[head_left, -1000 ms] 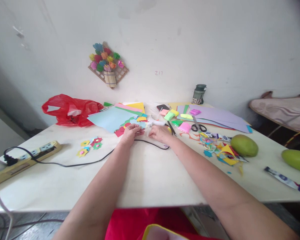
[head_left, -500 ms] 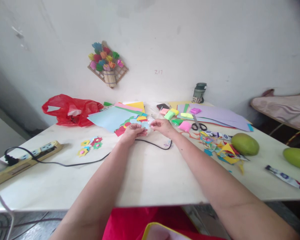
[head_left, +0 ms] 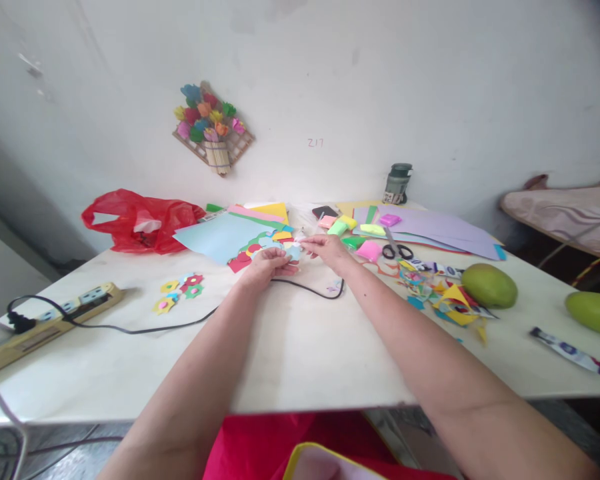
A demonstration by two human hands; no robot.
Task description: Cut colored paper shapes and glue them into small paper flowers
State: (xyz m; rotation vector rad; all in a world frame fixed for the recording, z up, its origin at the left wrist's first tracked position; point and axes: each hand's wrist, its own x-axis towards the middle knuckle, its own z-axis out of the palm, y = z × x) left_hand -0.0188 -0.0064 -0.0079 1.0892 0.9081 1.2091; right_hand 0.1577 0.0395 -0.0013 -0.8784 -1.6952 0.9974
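The wall rises behind the white table; clock directions are taken from the table's middle, twelve being the wall side. Lilac sheets spread at two o'clock, and a light blue sheet lies at eleven. The red bag slumps at ten, and the power strip lies at nine with a black plug in it. The bouquet hangs on the wall towards eleven.

The left hand and right hand meet near twelve, well in from the front edge. The left thumb and fingers are close together at the small blue piece; whether they clamp it I cannot tell. The right thumb and forefinger are together at the tips, just beside the piece; anything between them is too small to tell.

Two mangoes lie at three o'clock, a tube nearer the front edge than both. The bottle stands upright at one. The scissors, handles towards the person, lie at two, beside the clay packs; coloured scraps lie nearer the mangoes. The paper flowers sit together at ten. The thin black cord runs from the plug to below the hands.
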